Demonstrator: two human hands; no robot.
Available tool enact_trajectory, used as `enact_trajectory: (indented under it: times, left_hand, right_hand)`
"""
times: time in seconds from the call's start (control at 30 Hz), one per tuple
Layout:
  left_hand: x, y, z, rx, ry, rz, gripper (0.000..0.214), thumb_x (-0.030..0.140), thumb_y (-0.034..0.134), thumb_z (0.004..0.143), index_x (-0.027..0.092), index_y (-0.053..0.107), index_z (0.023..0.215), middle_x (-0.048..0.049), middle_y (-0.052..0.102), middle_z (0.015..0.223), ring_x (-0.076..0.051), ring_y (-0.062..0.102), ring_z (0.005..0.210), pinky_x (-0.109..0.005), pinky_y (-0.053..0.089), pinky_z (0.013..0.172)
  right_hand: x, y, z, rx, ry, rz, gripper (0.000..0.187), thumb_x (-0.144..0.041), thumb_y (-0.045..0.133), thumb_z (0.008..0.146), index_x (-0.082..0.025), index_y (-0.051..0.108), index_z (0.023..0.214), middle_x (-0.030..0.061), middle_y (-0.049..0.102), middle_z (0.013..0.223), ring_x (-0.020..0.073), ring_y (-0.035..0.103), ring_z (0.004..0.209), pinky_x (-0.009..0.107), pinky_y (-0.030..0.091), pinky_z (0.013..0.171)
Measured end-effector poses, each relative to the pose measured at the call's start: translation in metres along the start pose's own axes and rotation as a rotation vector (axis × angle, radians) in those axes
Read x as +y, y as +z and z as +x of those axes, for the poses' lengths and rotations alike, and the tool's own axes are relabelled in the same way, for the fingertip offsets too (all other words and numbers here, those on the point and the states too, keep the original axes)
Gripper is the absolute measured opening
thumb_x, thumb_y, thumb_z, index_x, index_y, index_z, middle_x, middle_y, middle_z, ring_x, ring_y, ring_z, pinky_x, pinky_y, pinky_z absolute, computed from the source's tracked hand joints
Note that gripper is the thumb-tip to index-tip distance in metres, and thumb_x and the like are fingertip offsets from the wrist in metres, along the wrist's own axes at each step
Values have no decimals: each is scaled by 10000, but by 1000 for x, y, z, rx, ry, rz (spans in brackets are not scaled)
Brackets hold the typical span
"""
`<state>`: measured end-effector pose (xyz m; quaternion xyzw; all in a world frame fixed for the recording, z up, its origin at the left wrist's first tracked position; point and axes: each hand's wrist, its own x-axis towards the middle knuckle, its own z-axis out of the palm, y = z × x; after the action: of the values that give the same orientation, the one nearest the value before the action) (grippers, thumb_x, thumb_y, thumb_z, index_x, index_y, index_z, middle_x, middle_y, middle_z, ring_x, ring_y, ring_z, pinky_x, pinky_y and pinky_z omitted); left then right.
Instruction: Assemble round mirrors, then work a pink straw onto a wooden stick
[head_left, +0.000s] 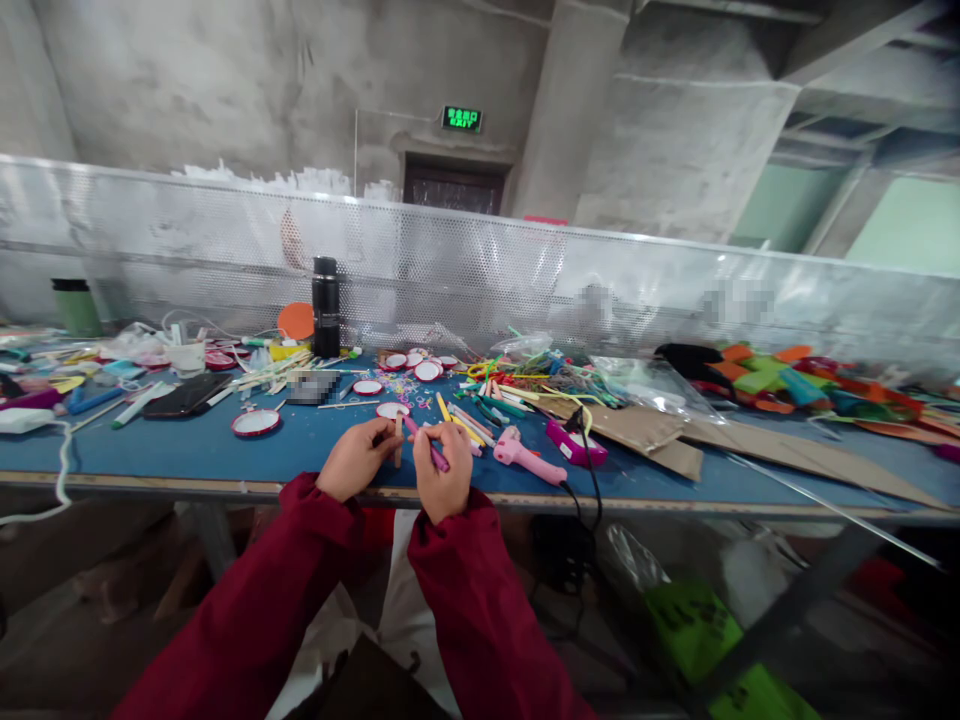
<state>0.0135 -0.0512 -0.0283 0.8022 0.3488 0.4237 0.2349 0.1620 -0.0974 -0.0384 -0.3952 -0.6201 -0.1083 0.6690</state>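
Note:
My left hand (362,456) pinches a flat wooden craft stick (398,445), held upright just above the front of the table. In my right hand (442,468) is a purple marker pen (430,446), slanting up and left with its upper end close to the stick. Whether the pen touches the stick I cannot tell. Right behind the stick is a white, red-rimmed lid (391,409); I cannot tell whether the two are joined. To the right of my right hand lie several coloured markers (466,424) and a pink hot glue gun (526,457).
Several more red-rimmed lids (256,423) lie about the blue table (330,420). A black bottle (325,308) stands at the back near a dark phone (187,395). Rightward are a purple box (576,441), pipe cleaners (555,374) and cardboard (630,428). A perforated metal screen (465,270) runs behind.

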Motion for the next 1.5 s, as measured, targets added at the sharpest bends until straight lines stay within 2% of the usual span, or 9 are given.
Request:
enact_trajectory:
  times: [1.03, 1.5]
  left_hand:
    - [-2, 1, 0, -3, -4, 9, 305, 395, 525, 917, 183, 604, 713, 13, 618, 681, -138, 528, 654, -250, 373, 644]
    - [3, 1, 0, -7, -10, -26, 263, 346, 517, 911, 185, 591, 717, 15, 610, 676, -137, 516, 646, -253, 372, 644]
  right_hand:
    - [-1, -1, 0, -5, 5, -11, 146, -220, 536, 909, -223, 536, 763, -2, 665, 734, 167, 577, 730, 342, 420, 822]
    - [0, -2, -2, -2, -8, -8, 157, -218, 532, 920, -225, 523, 763, -9, 663, 726, 165, 579, 726, 337, 418, 818]
